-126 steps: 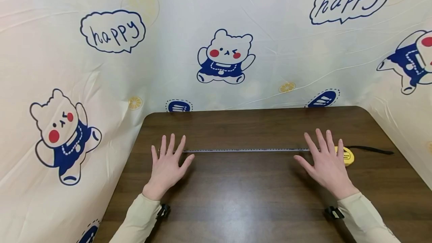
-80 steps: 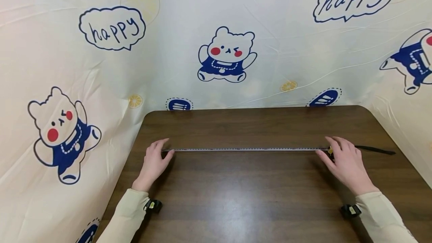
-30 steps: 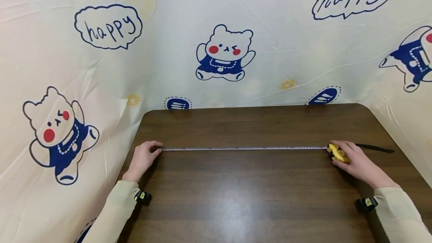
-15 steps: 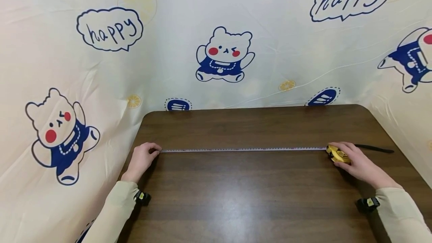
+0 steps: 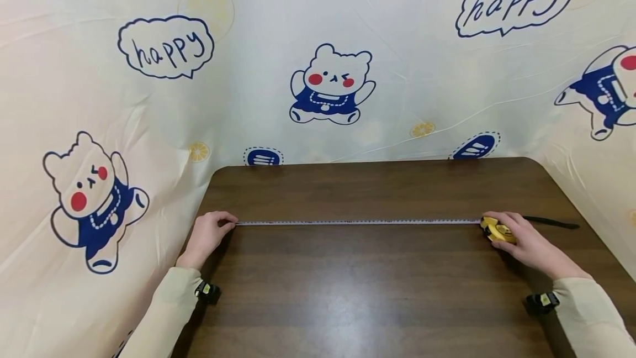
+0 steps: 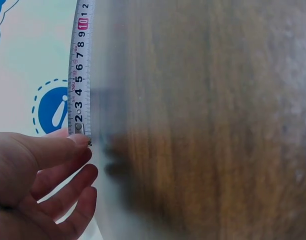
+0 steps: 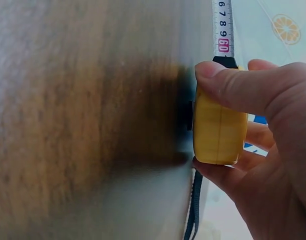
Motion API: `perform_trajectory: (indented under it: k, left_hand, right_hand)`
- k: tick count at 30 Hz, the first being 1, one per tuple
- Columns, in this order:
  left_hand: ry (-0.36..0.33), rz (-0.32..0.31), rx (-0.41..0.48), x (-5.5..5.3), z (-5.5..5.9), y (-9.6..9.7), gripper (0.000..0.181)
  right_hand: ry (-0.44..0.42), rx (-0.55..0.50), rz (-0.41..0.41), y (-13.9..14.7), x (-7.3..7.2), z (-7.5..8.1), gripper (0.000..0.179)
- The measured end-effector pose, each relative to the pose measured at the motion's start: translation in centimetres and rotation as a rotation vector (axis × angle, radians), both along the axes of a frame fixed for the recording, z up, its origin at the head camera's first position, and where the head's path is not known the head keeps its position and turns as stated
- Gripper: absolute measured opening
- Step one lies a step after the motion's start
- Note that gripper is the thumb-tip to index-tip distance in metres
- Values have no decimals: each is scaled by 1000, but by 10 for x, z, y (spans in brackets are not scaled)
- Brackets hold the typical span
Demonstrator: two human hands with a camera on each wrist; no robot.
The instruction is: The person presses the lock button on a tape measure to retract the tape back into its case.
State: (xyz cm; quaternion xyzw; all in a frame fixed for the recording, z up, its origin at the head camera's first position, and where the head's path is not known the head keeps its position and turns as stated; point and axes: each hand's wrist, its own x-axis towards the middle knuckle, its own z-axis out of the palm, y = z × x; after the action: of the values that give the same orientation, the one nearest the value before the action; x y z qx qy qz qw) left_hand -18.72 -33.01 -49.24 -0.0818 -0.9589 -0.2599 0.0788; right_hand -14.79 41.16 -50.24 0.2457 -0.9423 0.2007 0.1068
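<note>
A yellow and black tape measure (image 5: 498, 229) is at the right of the dark wooden table, its white blade (image 5: 358, 222) drawn out straight to the left. My left hand (image 5: 205, 237) pinches the blade's free end between thumb and forefinger; in the left wrist view the thumb covers the first marks of the blade (image 6: 79, 80). Thumb and fingers of my right hand (image 5: 529, 245) grip the case. In the right wrist view, the pink 60 mark shows just outside the mouth of the yellow case (image 7: 220, 125).
A black wrist strap (image 5: 554, 222) trails right from the case across the table (image 5: 338, 286). Behind and beside the table hangs a pale cloth (image 5: 263, 70) printed with bears and "happy" bubbles. Each sleeve has a small black wrist camera at its cuff.
Both hands were spread flat over the tape earlier; they moved outward, the left pinching the blade's end and the right taking hold of the case. In the last half second they stay nearly still.
</note>
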Motion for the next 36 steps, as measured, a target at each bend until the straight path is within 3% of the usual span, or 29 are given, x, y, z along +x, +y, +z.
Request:
perform_trajectory:
  k: [9, 17, 27, 36]
  left_hand:
    - [10, 2, 8, -2, 3, -2, 8]
    - [11, -6, 11, -3, 7, -6, 8]
    - [18, -17, 14, -2, 10, -9, 8]
    - [-4, -14, 11, -5, 13, -9, 8]
  right_hand:
    - [38, 7, 4, -4, 0, 8, 68]
    - [-2, -6, 7, -3, -1, 13, 63]
    - [41, 4, 28, -5, -1, 19, 58]
    - [46, 5, 53, -7, -2, 22, 54]
